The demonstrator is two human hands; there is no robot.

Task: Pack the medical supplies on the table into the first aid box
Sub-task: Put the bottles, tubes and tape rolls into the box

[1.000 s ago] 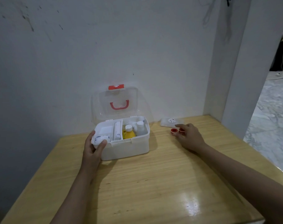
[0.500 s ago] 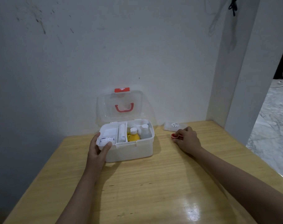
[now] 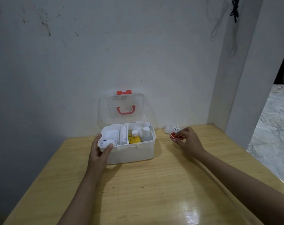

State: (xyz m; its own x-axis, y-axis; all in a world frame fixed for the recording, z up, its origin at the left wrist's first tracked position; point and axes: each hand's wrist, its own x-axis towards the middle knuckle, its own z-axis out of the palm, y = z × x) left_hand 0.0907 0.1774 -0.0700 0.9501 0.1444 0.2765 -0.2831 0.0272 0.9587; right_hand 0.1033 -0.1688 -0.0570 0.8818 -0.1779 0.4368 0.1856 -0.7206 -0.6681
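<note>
A white first aid box [image 3: 130, 153] stands on the wooden desk [image 3: 154, 184] close to the wall, its clear lid [image 3: 123, 108] raised upright with a red handle and a red clasp at the top. The left hand [image 3: 99, 153] grips the box's front left corner, thumb curled over the rim and the other fingers wrapped round the side. Inside, the right compartment holds a yellow bottle [image 3: 134, 138] with a white cap and a clear bottle [image 3: 146, 134] just beside it; a white roll lies in the narrow middle slot, and a small white packet sits in the left tray. To the right of the box, the right hand [image 3: 188, 141] pinches a small red-rimmed roll of tape [image 3: 174, 135] between thumb and fingers, just above the desk. Just behind it a clear plastic packet [image 3: 172, 128] lies flat on the desk by the wall.
</note>
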